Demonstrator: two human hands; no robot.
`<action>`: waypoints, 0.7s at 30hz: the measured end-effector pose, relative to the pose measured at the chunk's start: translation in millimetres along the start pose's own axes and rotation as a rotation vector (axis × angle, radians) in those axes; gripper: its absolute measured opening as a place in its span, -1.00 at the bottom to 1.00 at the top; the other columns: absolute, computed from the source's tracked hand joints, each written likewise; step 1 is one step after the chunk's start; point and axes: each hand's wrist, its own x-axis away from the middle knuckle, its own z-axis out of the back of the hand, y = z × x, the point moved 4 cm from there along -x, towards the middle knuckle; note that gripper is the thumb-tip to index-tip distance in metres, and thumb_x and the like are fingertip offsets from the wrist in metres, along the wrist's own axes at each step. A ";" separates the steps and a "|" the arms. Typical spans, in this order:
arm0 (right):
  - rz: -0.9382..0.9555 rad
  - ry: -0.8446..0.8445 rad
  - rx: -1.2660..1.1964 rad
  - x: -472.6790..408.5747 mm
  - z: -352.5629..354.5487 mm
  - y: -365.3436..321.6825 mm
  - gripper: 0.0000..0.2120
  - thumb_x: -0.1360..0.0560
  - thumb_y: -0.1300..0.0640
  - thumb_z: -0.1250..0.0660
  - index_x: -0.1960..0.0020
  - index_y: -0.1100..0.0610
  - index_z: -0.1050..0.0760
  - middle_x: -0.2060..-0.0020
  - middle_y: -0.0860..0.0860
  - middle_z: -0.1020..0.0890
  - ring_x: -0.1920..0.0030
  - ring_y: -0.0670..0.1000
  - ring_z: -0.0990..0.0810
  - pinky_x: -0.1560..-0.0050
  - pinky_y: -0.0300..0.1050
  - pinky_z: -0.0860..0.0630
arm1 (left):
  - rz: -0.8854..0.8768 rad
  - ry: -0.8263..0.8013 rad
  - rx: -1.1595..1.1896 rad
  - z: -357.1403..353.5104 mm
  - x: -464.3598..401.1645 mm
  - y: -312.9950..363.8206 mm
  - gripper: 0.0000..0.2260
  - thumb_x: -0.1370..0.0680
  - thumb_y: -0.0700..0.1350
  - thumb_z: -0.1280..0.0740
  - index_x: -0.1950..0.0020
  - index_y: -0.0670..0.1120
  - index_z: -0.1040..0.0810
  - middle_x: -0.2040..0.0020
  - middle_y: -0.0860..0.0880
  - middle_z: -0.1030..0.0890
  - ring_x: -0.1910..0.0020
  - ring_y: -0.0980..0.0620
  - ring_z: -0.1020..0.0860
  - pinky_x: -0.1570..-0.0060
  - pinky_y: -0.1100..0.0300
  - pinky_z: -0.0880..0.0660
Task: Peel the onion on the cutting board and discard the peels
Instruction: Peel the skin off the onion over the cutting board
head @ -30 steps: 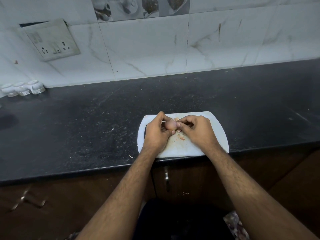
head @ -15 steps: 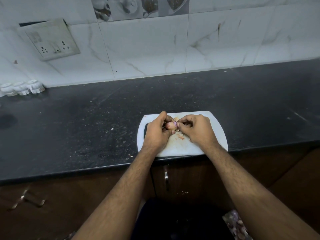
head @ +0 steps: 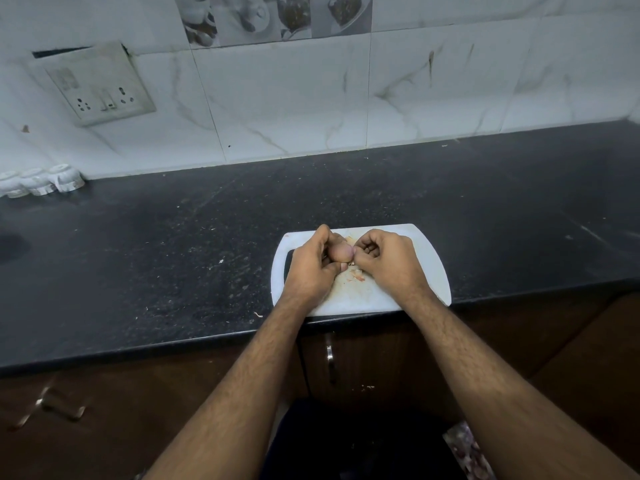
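At the far left, about nine o'clock from the hands, three small white jars (head: 41, 181) stand in a row where the dark countertop (head: 173, 244) meets the tiled wall. Above them, towards ten o'clock, a switch-and-socket plate (head: 100, 86) hangs on the marble-patterned tiles (head: 294, 98). A white cutting board (head: 426, 268) lies at the near edge of the countertop, its dark handle slot at its nine o'clock end. Over the board, the left hand (head: 311, 268) has its fingers and thumb curled round a small pinkish onion (head: 341, 252), holding it just above the board's surface. Touching the onion at its three o'clock side, the right hand (head: 391, 261) has its fingers bent inward, thumb and fingertips pinching at the onion's skin; the exact bit pinched is too small to make out. Scraps of peel (head: 356, 275) lie on the board beneath, at six o'clock from the onion. Below the countertop, a metal cabinet handle (head: 329, 355) shows between the forearms.
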 end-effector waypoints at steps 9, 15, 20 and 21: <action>-0.067 0.051 -0.010 -3.0 0.5 7.2 -0.96 -0.52 0.12 -0.48 0.09 0.04 -0.64 0.30 -0.11 -0.67 0.31 -0.15 -0.62 0.31 -0.30 -0.50 | 0.023 0.023 0.219 3.0 4.7 0.2 -0.68 -0.52 -0.37 -0.50 -0.06 -0.03 -0.49 -0.15 -0.02 -0.72 -0.17 0.00 -0.71 -0.26 0.01 -0.62; 0.077 -0.026 0.001 -2.5 -1.1 -0.9 -0.74 -0.56 0.28 -0.31 -0.13 0.02 -0.65 0.14 -0.17 -0.70 0.21 -0.29 -0.62 0.13 -0.37 -0.54 | 0.051 0.034 0.195 3.6 2.6 -2.0 -0.62 -0.53 -0.31 -0.51 -0.16 0.03 -0.43 -0.15 0.00 -0.70 -0.17 0.01 -0.70 -0.31 -0.10 -0.59; 0.129 -0.008 -0.093 -1.2 -0.8 -2.3 -0.87 -0.63 0.09 -0.35 -0.14 -0.01 -0.63 0.21 -0.16 -0.70 0.19 -0.26 -0.66 0.16 -0.39 -0.57 | 0.031 0.019 0.141 2.1 1.0 -1.5 -0.63 -0.54 -0.32 -0.49 -0.19 0.07 -0.51 -0.09 0.15 -0.68 -0.17 0.03 -0.68 -0.33 -0.07 -0.57; 0.131 -0.009 -0.098 -1.2 -0.8 -2.4 -0.90 -0.61 0.05 -0.38 -0.11 -0.02 -0.63 0.22 -0.17 -0.70 0.19 -0.25 -0.66 0.18 -0.40 -0.56 | 0.019 0.010 0.134 1.9 0.9 -1.0 -0.64 -0.55 -0.33 -0.47 -0.21 0.04 -0.52 -0.11 0.14 -0.67 -0.19 0.01 -0.67 -0.33 -0.06 -0.57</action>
